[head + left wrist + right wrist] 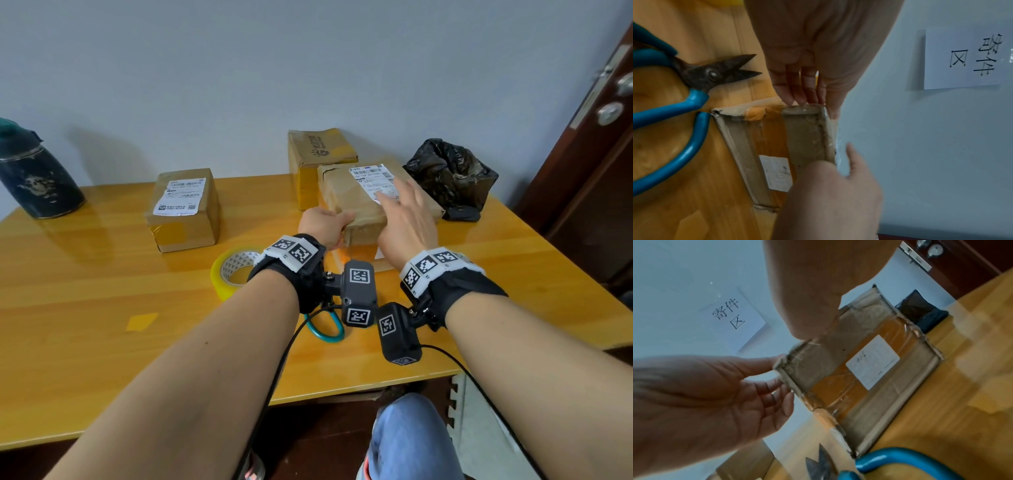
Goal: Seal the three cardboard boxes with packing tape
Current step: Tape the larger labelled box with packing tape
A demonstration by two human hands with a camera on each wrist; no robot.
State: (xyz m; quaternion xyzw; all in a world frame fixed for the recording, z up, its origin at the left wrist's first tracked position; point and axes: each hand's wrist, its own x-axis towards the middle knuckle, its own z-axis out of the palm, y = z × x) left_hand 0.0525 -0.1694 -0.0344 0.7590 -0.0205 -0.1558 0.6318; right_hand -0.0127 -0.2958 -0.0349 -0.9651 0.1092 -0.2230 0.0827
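A flat cardboard box with a white shipping label lies at the middle right of the wooden table. My left hand grips its near left corner, thumb on top and fingertips against the taped edge. My right hand lies flat on the box's top with fingers spread over the label. The box's near face carries orange tape and a small white sticker. A second labelled box stands to the left, and a third box at the back. The tape roll lies beside my left wrist.
Teal-handled scissors lie near the front, blades slightly apart. A dark flask stands far left and a black plastic bag at the back right. A paper sign hangs on the wall; a door is to the right.
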